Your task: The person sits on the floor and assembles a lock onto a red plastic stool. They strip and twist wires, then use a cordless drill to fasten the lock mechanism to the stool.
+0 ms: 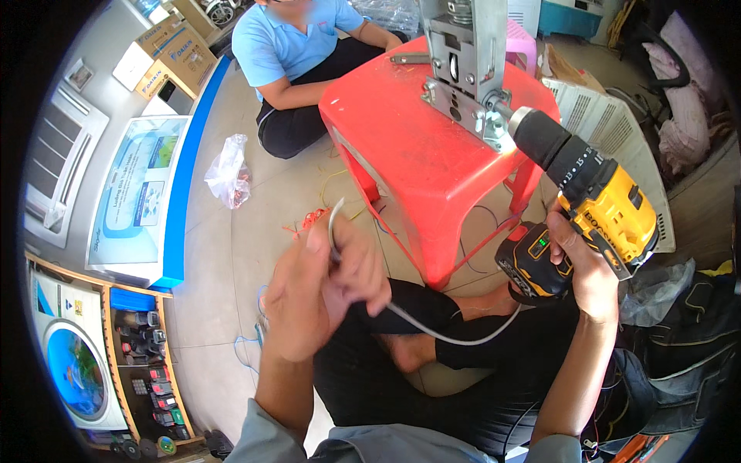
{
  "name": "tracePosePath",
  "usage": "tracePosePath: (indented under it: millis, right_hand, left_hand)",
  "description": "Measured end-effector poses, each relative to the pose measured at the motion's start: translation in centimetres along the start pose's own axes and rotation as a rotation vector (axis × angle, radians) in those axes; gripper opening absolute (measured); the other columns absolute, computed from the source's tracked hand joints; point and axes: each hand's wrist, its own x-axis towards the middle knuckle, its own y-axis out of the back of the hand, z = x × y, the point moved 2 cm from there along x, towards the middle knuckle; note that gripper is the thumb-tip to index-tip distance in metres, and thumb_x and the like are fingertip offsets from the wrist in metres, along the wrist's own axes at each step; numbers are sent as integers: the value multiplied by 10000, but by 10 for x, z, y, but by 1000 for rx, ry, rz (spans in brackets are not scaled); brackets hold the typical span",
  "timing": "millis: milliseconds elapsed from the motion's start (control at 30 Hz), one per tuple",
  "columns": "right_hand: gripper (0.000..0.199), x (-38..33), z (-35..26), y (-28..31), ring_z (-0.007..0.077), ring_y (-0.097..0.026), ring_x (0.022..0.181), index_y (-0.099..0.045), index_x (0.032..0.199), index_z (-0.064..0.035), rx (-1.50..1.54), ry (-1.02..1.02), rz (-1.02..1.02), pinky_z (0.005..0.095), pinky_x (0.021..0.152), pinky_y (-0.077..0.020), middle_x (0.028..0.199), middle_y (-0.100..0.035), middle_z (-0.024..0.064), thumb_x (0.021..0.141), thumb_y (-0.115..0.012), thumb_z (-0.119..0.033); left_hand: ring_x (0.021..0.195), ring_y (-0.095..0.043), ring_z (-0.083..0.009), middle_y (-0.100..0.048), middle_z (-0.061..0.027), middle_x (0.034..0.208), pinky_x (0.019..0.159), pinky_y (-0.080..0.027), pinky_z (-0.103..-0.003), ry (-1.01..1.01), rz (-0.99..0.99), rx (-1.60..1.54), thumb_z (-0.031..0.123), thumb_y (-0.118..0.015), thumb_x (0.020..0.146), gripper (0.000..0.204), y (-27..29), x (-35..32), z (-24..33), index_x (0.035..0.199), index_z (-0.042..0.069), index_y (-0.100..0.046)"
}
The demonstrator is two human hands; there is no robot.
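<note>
Nearest the camera, the left hand is seen closed around a grey cable, one end of which is held upright between the fingers while the rest is draped across the lap toward the right. The right hand is wrapped fully around the grip of a yellow and black cordless drill. The drill's chuck is pressed against a grey metal bracket, which stands upright on a red plastic stool. Under the stool, loose coloured wires are noted on the floor. Left of the stool a clear plastic bag is lying. Behind the stool a person in a blue shirt is seated on the floor.
</note>
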Motion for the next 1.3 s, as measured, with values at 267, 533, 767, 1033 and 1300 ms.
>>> tracePosePath:
  millis: [267, 533, 767, 1033, 1300]
  right_hand:
    - [153, 1, 0, -1, 69, -531, 606, -638, 1038, -36, 28, -29, 18, 229, 543, -432, 771, -592, 0, 908, -706, -79]
    - [132, 0, 0, -1, 61, -534, 575, -686, 985, -46, 66, -32, 64, 229, 530, -435, 735, -621, -22, 895, -765, -102]
    - [167, -1, 4, -1, 65, -528, 590, -661, 1021, -40, -5, -27, 77, 225, 536, -417, 745, -591, -8, 903, -736, -130]
    - [194, -1, 0, -3, 80, -537, 577, -648, 1060, 1, -27, -2, 90, 226, 532, -416, 735, -602, 18, 911, -706, -108]
    - [211, -3, 1, -3, 82, -536, 570, -654, 1064, 6, -24, 24, 88, 229, 536, -421, 752, -612, 22, 905, -715, -118]
  left_hand:
    - [661, -587, -127, -613, -44, 801, 617, -520, -302, 16, -84, 480, 185, -462, 1086, 270, -20, 86, 15, 1102, -16, -642]
    - [736, -672, -326, -662, -181, 764, 682, -499, -402, -280, -227, 1595, 48, -520, 984, 155, -14, 124, 21, 987, -45, -644]
    - [834, -655, -414, -686, -224, 885, 742, -507, -443, -404, -214, 1603, 106, -552, 989, 154, -8, 135, 8, 1023, -10, -649]
    - [764, -631, -409, -656, -208, 814, 677, -465, -481, -478, -158, 1618, 124, -586, 970, 117, -6, 126, 6, 971, 8, -600]
    - [752, -620, -423, -612, -234, 738, 702, -468, -475, -451, -179, 1478, 53, -528, 962, 146, -20, 139, 7, 879, -33, -612]
